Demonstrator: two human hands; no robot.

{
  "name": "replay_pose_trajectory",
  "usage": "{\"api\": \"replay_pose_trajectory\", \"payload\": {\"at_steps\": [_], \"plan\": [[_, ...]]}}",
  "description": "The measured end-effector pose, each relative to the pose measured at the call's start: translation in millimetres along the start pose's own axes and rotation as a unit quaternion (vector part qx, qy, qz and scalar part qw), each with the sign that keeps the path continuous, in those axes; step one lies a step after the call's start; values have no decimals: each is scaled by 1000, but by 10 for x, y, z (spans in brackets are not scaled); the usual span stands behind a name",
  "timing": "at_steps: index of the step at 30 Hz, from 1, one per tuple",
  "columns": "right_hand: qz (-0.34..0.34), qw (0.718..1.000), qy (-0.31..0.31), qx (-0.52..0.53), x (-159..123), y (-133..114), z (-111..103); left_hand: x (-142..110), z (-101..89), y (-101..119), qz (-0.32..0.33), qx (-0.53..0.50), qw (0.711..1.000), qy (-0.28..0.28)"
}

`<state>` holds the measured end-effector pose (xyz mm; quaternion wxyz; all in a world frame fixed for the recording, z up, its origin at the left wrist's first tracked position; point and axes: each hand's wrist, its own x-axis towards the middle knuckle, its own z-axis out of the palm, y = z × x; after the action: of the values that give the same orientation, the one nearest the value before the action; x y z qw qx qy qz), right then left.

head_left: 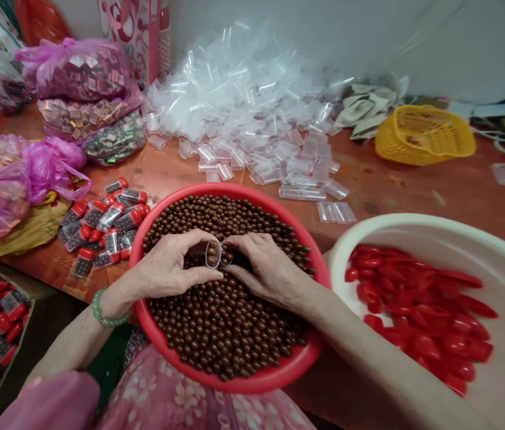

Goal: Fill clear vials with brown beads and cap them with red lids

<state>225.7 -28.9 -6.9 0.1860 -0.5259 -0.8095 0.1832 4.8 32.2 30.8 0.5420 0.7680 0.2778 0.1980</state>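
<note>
I'm reading a small clear plastic tube (213,254), tilted, with brown beads inside, pinched between the left hand (167,266) and right hand (268,269). Round brown beads (225,340) cover the red basin (319,280) from 12 round to 6, up to its rim.

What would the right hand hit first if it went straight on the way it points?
The right hand would probably meet the clear tube held in the left hand first; depth is unclear.

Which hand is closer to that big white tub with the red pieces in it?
Right. The right hand is over the red bowl, on the side of the white tub; the left hand is farther away, across the bowl.
</note>
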Motion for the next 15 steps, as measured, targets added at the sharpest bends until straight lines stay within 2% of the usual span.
{"api": "replay_pose_trajectory", "payload": {"at_steps": [3, 9, 12, 15], "plan": [[-1, 1000, -12, -8, 16, -35, 5, -7, 6, 4, -8, -96, 995, -10], [1, 999, -43, -12, -25, -22, -63, -97, 33, -40, -51, -276, 959, -45], [-11, 1000, -4, -14, -37, -73, -247, -139, 42, -105, -71, -348, 932, -65], [-46, 997, 27, 64, 47, -221, -501, -153, 59, -143, -78, -391, 914, -77]]}}
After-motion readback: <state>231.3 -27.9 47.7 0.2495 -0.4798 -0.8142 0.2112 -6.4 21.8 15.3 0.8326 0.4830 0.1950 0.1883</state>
